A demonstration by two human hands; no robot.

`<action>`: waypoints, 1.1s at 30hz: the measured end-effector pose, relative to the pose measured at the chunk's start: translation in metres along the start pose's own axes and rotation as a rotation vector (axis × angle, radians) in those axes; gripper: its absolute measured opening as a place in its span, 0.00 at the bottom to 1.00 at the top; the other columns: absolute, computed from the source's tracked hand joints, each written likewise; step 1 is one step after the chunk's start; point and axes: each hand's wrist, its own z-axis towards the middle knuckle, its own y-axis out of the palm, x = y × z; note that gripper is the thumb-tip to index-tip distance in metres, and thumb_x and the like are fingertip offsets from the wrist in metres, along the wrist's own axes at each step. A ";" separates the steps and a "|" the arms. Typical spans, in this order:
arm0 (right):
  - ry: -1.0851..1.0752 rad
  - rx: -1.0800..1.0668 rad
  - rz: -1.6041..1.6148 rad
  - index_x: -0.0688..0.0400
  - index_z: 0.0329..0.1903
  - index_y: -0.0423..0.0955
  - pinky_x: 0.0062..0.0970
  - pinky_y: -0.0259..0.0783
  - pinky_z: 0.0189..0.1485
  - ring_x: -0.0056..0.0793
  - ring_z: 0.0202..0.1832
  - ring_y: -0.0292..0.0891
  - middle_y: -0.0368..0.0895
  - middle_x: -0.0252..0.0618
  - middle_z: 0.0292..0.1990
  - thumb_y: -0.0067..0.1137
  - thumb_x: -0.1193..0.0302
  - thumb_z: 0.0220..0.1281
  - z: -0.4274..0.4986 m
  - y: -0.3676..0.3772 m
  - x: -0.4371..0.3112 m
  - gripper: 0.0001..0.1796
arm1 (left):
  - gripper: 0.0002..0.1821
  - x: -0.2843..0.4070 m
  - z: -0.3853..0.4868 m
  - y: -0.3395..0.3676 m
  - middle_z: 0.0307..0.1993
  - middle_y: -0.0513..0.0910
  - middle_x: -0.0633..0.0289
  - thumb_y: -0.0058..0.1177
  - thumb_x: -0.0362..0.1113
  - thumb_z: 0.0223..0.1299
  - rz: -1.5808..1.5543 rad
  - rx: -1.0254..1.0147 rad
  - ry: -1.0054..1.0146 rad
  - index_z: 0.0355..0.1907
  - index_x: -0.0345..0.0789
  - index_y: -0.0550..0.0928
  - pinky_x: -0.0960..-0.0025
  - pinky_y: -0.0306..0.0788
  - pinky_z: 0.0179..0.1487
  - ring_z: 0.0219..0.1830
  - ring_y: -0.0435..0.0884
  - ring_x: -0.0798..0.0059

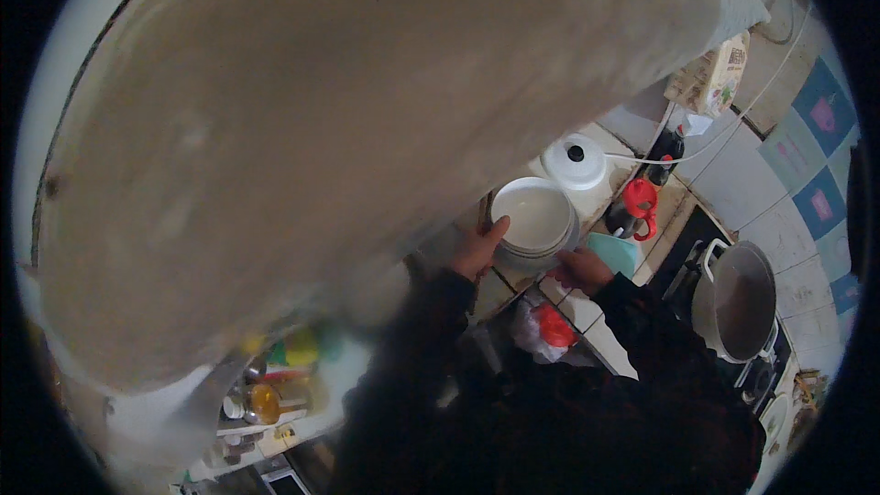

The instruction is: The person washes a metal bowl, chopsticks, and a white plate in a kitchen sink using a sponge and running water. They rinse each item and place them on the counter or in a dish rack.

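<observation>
A round white bowl (533,214) sits inside or on a wider, greyish vessel (533,261) on the tiled counter, and its inside is pale. My left hand (478,251) grips the left side of the bowl, thumb up at the rim. At the lower right edge of the wider vessel, my right hand (581,271) has its fingers curled against it; its fingertips are partly hidden. Just behind the bowl rests a white lid (575,161) with a black knob. A turquoise item (612,254) lies right beside my right hand.
A large blurred beige surface (344,117) hangs close, covering the upper left. Right of the bowls stand a red-lidded jug (640,199) and dark bottles (665,151). A deep two-handled pot (742,299) sits on the stove. Below lie red and clear plastic bags (553,326); jars (261,404) stand lower left.
</observation>
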 end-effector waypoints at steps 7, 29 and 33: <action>-0.318 0.245 -0.549 0.62 0.41 0.73 0.22 0.70 0.25 0.23 0.23 0.73 0.80 0.38 0.27 0.45 0.51 0.67 -0.017 -0.021 -0.037 0.24 | 0.27 0.020 -0.011 -0.002 0.27 0.73 0.69 0.57 0.57 0.55 0.064 -0.023 -0.102 0.46 0.35 0.77 0.76 0.58 0.17 0.19 0.68 0.83; -0.263 -0.199 -0.295 0.56 0.62 0.58 0.19 0.69 0.23 0.19 0.24 0.71 0.74 0.34 0.29 0.50 0.55 0.62 -0.029 0.080 -0.136 0.30 | 0.26 0.045 -0.080 -0.089 0.30 0.73 0.68 0.54 0.43 0.59 0.088 0.126 0.207 0.58 0.35 0.69 0.74 0.62 0.16 0.16 0.67 0.81; -0.296 -0.400 -0.373 0.59 0.53 0.67 0.20 0.71 0.28 0.21 0.28 0.74 0.76 0.36 0.29 0.51 0.55 0.63 -0.013 0.128 -0.140 0.24 | 0.22 0.038 -0.126 -0.136 0.28 0.72 0.69 0.54 0.45 0.59 0.050 0.281 -0.019 0.53 0.39 0.71 0.77 0.60 0.14 0.13 0.65 0.83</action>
